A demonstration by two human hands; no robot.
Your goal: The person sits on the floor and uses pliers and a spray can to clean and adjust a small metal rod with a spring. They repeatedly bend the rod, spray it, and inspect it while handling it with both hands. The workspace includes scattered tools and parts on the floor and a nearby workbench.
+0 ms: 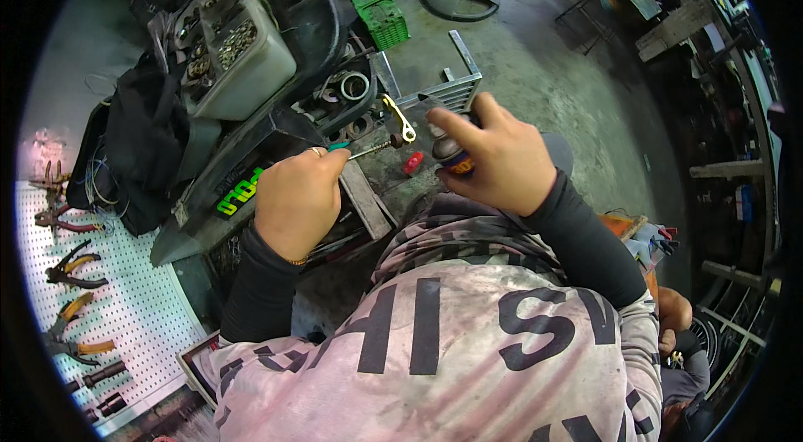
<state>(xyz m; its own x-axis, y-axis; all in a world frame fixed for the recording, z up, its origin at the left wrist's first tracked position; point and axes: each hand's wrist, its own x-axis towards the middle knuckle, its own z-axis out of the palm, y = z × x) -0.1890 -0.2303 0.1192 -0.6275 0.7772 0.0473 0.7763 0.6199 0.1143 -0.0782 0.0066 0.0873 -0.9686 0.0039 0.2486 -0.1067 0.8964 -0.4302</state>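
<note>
Metal rod (368,150), slim with a rust-brown knob, pinched in the left hand (301,201) near a shiny ring-ended wrench (403,119), cylindrical can (454,161) gripped in the right hand (512,159), translucent plastic bin (251,92) beyond, latticed green crate (378,14)

Spray can (457,161): glossy | rod (370,150): metal, seemingly rough | crate (379,15): plastic

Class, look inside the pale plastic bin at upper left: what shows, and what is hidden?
The pale plastic bin holds a heap of small light metal parts beside darker, rounded parts. Anything lying underneath these pieces is covered and cannot be seen.
</note>
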